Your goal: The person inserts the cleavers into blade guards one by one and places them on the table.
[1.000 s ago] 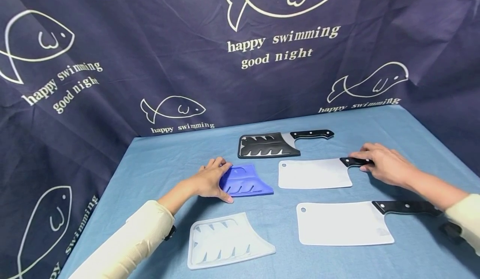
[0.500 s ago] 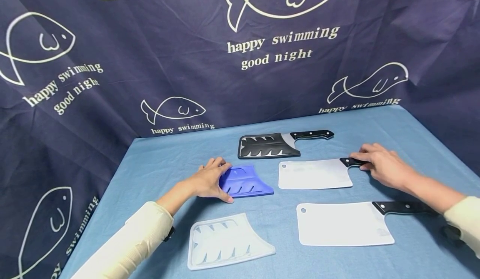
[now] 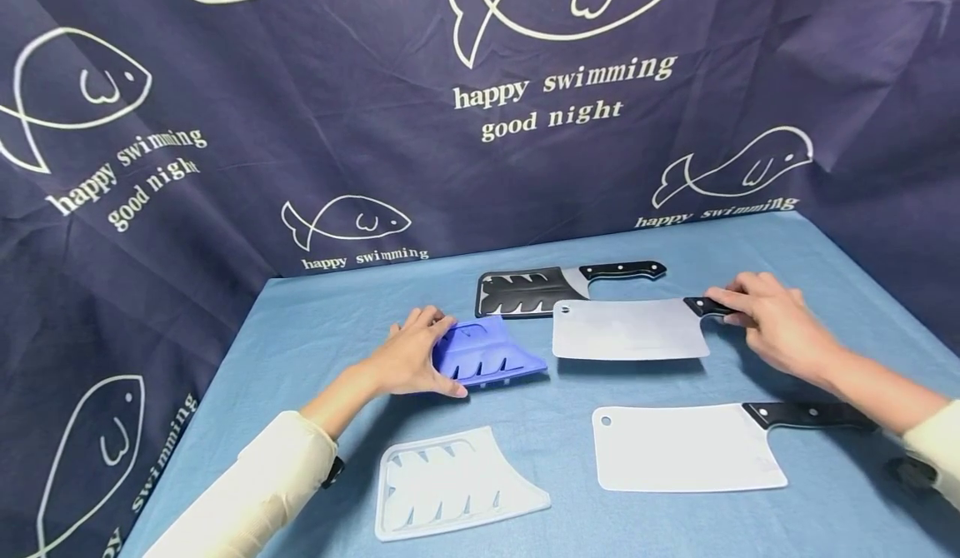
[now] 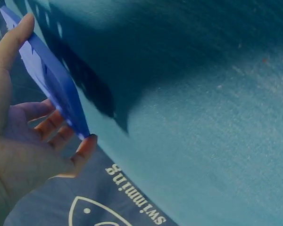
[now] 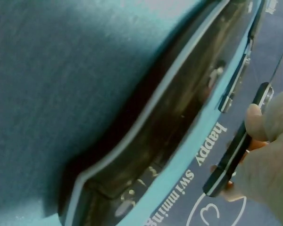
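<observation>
My left hand point(image 3: 416, 358) grips the closed end of a blue cleaver blade guard point(image 3: 487, 350), thumb on the near edge and fingers along the far side. In the left wrist view the guard point(image 4: 61, 87) tilts above the cloth and casts a shadow. My right hand point(image 3: 783, 325) holds a cleaver point(image 3: 630, 331) by its black handle, thumb and fingers round it in the right wrist view. That blade hovers over the table, level, pointing left at the guard's open end, with a small gap between them.
Behind lies a cleaver with a black blade guard point(image 3: 525, 291) on it, partly hidden by the held blade. Nearer me lie a second bare cleaver point(image 3: 686, 450) on the right and a whitish blade guard point(image 3: 457, 483) on the left. A dark fish-print curtain point(image 3: 375, 125) hangs behind the table.
Both hands have risen slightly. The blue guard has come off the table and tilted, and the gripped cleaver has lifted off the cloth. The other things have stayed put.
</observation>
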`<state>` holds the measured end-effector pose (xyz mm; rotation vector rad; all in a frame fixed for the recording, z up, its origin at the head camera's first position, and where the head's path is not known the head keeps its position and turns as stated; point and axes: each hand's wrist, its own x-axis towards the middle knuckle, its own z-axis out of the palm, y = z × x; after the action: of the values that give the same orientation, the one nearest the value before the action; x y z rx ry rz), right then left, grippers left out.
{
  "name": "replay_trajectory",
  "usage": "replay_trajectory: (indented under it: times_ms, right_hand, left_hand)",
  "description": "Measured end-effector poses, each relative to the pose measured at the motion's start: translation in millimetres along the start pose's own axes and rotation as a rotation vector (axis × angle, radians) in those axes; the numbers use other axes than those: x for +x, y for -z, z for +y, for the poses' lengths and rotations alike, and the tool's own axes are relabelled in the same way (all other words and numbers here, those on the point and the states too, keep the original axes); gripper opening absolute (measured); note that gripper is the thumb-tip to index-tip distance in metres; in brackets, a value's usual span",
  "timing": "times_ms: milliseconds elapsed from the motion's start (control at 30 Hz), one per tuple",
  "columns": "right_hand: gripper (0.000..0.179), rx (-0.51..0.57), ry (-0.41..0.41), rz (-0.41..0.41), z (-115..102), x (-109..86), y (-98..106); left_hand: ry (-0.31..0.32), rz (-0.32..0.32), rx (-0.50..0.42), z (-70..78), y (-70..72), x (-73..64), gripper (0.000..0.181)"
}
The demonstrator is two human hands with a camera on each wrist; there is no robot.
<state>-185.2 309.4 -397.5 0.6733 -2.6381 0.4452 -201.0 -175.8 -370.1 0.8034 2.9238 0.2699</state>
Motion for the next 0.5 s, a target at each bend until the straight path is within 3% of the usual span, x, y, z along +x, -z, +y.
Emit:
replay_trajectory:
  times_ms: [167,367,500]
  right_hand:
    - [0.065,0.044,-0.029,0.099,-6.0,-2.1,10.9]
    - [0.056,0.025,-0.02,0.245,-13.9,-1.0,24.0]
    - [0.051,0.005,-0.005,0.34,-17.5,0.9,32.0]
  left_hand:
    - [-0.054,0.161,0.076,2.9,4.9,-2.4,0.109]
    - [-0.108,0.364,0.175,8.3,16.3,-2.7,0.107]
    - [-0.122,0.459,0.214,13.3,25.4,-3.0,0.108]
